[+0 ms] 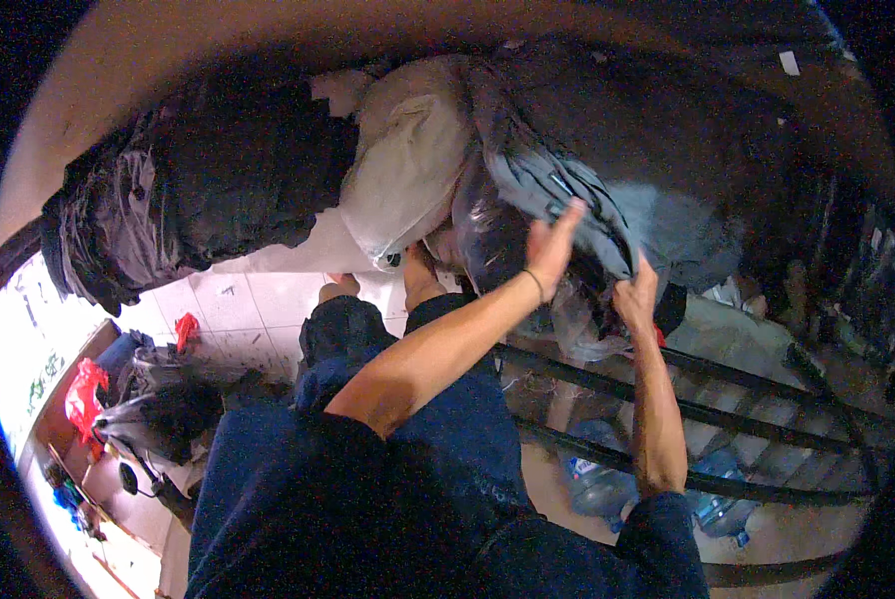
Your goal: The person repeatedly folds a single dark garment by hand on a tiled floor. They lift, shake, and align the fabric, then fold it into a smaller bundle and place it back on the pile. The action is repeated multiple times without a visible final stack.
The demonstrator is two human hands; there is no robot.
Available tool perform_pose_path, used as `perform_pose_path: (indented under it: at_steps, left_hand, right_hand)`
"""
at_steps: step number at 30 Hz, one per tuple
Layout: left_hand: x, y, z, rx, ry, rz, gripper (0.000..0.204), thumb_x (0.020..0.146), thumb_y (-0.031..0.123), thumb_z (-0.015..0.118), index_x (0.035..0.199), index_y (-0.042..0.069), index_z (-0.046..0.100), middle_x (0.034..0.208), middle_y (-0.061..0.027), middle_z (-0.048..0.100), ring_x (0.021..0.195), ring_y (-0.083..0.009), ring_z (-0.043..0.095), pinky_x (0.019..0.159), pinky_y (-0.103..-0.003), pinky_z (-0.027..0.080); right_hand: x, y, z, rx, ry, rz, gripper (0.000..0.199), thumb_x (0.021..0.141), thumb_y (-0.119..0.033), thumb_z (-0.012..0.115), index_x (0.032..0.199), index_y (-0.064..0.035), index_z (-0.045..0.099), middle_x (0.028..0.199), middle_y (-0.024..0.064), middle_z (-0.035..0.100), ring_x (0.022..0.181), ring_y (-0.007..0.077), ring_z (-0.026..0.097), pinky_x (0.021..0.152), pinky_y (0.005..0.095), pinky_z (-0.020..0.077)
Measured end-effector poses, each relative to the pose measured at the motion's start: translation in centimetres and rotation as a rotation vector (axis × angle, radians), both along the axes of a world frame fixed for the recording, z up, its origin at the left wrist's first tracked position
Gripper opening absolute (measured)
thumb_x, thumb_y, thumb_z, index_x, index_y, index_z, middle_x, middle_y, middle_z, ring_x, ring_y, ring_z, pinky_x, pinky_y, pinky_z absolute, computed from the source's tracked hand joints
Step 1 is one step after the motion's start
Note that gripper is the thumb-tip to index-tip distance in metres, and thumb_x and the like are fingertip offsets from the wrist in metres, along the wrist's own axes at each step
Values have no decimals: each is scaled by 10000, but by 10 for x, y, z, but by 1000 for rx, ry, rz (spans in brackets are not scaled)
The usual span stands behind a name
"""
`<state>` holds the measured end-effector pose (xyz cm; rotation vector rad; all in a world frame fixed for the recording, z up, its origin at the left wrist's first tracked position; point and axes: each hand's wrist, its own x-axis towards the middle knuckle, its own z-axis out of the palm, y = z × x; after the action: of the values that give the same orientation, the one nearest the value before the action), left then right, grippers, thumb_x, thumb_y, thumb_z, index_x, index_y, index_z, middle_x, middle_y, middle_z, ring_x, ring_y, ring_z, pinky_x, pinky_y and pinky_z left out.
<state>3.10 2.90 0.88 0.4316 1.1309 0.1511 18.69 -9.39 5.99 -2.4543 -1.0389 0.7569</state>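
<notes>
Overhead, against a stack of stuffed bags, the left hand (552, 243) lies flat, fingers straight and together, on a grey plastic-wrapped bundle (567, 205). The right hand (635, 297) pinches its lower plastic edge, fingers curled shut. Steadying from above while pulling gently below seems wisest, beside the cream sack (407, 160).

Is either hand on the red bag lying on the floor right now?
No. Both the left hand and the right hand are up on the grey plastic-wrapped bundle, far from the red bag.
</notes>
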Motion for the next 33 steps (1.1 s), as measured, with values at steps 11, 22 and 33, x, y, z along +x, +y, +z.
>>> perform_pose_path:
  at_steps: [11, 22, 33]
  left_hand:
    - [18, 132, -79, -134, 33, 369, 1288, 751, 781, 772, 1622, -19, 262, 1658, -172, 375, 1491, -340, 418, 1198, -524, 362]
    - [-105, 88, -64, -412, -70, 372, 1294, 752, 645, 867, 1634, -23, 195, 1623, -233, 428, 1487, -368, 430, 1196, -583, 353]
    - [-42, 155, 6, -355, -156, 387, 192, 910, 166, 725, 1077, 73, 747, 1094, -97, 771, 1011, -311, 720, 979, -517, 566]
  right_hand:
    - [-4, -3, 89, -94, -292, 488, 866, 608, 70, 755, 1446, -37, 567, 1412, 157, 667, 1334, 352, 609, 1228, 584, 329]
    - [-94, 3, 195, -155, -154, 630, 825, 570, 107, 671, 1384, -22, 616, 1413, 122, 673, 1348, 313, 623, 1172, 554, 400]
    - [-46, 14, 265, 9, -359, 650, 522, 803, 49, 610, 1295, -86, 719, 1320, 125, 735, 1257, 304, 685, 1066, 430, 535]
